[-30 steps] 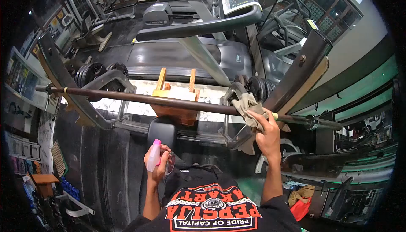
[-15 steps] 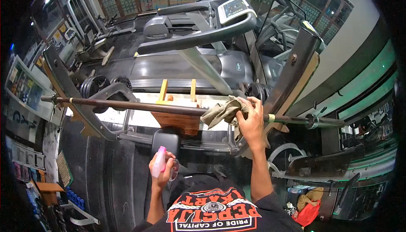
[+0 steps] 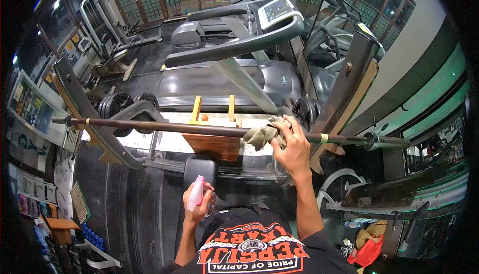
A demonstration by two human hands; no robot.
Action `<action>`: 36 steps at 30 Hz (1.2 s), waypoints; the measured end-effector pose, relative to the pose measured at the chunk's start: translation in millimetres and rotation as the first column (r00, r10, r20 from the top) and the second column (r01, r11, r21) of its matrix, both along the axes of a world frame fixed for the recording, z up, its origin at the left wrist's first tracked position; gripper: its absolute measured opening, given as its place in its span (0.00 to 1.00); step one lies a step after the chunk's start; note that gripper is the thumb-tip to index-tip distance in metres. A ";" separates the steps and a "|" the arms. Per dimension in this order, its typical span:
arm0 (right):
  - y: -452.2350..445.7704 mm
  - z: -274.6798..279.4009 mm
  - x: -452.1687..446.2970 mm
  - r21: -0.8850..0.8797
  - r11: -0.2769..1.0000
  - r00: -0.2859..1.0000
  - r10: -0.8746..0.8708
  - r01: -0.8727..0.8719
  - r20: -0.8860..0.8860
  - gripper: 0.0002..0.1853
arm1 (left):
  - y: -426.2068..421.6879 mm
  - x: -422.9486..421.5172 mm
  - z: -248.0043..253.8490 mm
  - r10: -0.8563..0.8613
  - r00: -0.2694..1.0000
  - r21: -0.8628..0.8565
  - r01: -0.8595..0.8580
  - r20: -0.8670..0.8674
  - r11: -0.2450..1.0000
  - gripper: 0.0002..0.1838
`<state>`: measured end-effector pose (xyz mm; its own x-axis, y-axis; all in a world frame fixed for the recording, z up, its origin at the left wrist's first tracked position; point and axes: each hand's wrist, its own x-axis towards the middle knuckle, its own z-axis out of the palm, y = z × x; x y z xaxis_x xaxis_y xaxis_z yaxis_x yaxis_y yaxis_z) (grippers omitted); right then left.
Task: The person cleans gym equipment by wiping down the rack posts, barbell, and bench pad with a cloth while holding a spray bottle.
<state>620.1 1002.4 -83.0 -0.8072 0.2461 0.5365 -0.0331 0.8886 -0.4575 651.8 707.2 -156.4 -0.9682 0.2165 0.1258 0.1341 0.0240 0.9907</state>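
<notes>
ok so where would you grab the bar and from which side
Probably the bar, held on its bare stretch left of the cloth, from the near side: it's long, straight and round, lying across the rack. For lifting, two well-spread holds between the uprights would likely balance it better.

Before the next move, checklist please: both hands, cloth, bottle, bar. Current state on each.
1. Right hand has the cloth: ok.
2. Cloth on the bar: ok, draped over it, left of the right upright.
3. Left hand has the spray bottle: ok, nearer the body than the bar.
4. Bar ends free of weight plates: ok, both look bare.
5. Bar seated securely at the uprights: cannot tell.
6. Liquid left in the bottle: cannot tell.
</notes>
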 end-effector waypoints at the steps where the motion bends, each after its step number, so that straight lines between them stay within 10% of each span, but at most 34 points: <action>1: -2.8 5.9 1.1 0.025 0.999 0.999 0.028 -0.029 0.037 0.21 | -0.9 -1.1 -4.8 0.001 0.998 -0.041 -0.004 -0.070 0.999 0.07; 11: 21.7 2.0 9.1 -0.199 0.975 0.995 0.082 -0.094 -0.064 0.27 | 2.6 1.4 -1.7 -0.013 0.995 -0.050 0.008 -0.095 0.999 0.07; 16: 28.2 -3.9 12.4 0.105 0.994 0.991 0.013 -0.027 0.134 0.29 | 5.0 2.7 -1.6 -0.020 0.997 -0.030 0.018 -0.068 0.999 0.07; 27: 17.9 -13.1 3.8 0.170 0.986 1.000 0.003 -0.006 0.018 0.30 | 5.3 0.4 -2.1 -0.015 0.990 -0.049 0.008 -0.141 0.999 0.07; 36: -48.7 -21.2 -63.0 0.213 0.925 0.945 0.328 -0.316 -0.022 0.23 | 3.9 5.6 1.9 -0.005 0.999 0.048 0.008 -0.053 0.999 0.07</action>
<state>557.0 953.7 -104.2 -0.7917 -0.1408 0.5944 -0.3532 0.8995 -0.2573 657.4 711.0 -154.5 -0.9585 0.2154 0.1869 0.1861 -0.0244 0.9822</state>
